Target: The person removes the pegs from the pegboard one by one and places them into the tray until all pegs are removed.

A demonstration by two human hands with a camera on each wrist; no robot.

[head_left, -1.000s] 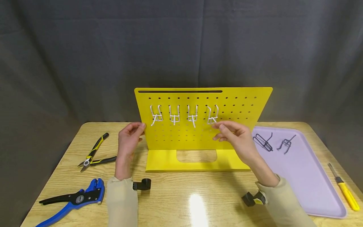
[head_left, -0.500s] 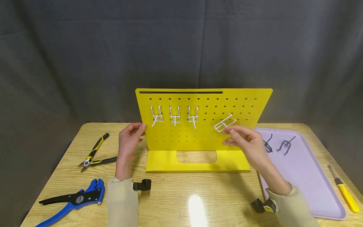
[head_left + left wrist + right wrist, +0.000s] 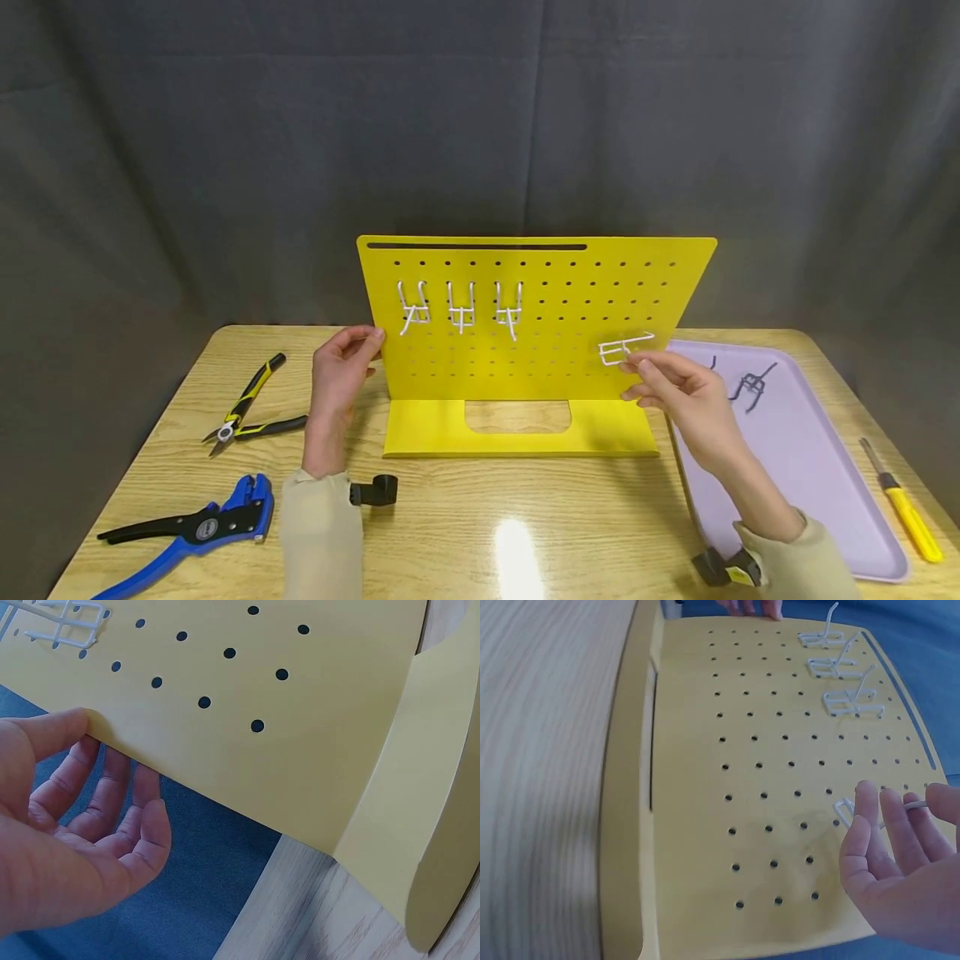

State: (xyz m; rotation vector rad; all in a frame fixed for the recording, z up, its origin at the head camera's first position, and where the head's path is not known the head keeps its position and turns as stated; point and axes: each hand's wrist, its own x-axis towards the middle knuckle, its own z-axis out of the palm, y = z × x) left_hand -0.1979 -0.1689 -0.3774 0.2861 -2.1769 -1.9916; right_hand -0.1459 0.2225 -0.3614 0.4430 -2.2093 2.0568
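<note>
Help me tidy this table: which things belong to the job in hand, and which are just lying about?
Apparently in the job:
Yellow pegboard, its edge pinched by the left hand
Three white hooks hanging on it
Fourth white hook, in the right hand

Apparently just lying about:
Cutters
Blue wire stripper
Screwdriver
Purple tray with dark hooks, possibly spares
</note>
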